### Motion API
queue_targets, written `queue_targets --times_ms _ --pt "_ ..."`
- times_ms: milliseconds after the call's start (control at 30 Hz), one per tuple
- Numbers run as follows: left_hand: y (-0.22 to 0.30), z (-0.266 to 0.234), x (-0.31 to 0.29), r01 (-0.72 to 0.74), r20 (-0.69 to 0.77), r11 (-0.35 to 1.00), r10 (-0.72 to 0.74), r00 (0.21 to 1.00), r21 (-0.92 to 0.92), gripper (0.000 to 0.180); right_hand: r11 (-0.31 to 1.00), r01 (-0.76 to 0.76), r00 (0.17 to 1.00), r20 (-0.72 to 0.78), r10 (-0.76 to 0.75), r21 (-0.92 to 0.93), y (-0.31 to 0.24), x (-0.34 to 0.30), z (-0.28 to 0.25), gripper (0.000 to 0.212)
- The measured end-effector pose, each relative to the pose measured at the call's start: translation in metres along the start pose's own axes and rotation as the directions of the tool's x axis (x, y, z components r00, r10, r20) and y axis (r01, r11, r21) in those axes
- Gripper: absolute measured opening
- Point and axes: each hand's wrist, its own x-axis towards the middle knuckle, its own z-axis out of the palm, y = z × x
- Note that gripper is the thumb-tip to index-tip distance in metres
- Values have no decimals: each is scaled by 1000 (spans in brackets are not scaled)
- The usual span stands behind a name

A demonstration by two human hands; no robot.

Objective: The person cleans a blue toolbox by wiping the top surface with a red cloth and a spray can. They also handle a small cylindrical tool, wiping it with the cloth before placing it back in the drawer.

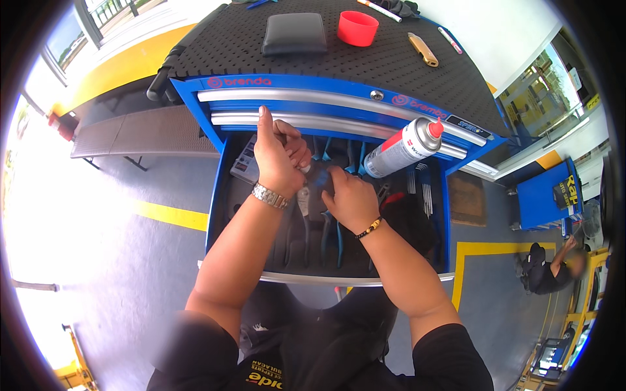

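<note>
Seen from the middle of the view, the left hand is at 11 o'clock, thumb raised and fingers curled, and the right hand is at 3 o'clock, fingers bent inward; the two are close but apart, and whether either grips the small blurred thing between them cannot be told. Grey-headed pliers lie just below that gap, near the centre, in the open drawer of a blue cabinet. A spray can slants at 2 o'clock, near the right hand, its red nozzle pointing away. At 3 o'clock lie slim silver tools; at 10 o'clock, a grey case. On the black tabletop are a dark wallet-like case at 12 o'clock, a red ring beside it, and a gold-coloured knife at 1 o'clock.
</note>
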Motion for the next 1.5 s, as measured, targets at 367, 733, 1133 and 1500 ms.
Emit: queue_targets --times_ms 367,733,1133,1500 --pt "-42 -15 12 -42 31 927 33 999 372 28 -57 -557 791 550 268 828 -13 -3 20 18" --pt "-59 -13 -10 244 18 775 -313 950 583 29 -217 -281 846 348 403 935 1 3 8 47" --pt "-89 -9 -24 267 49 858 -319 946 439 51 -353 -188 865 325 383 916 6 4 8 55" --pt "-99 -11 -15 231 116 926 -276 954 298 59 -263 -206 832 310 460 943 6 13 8 50"
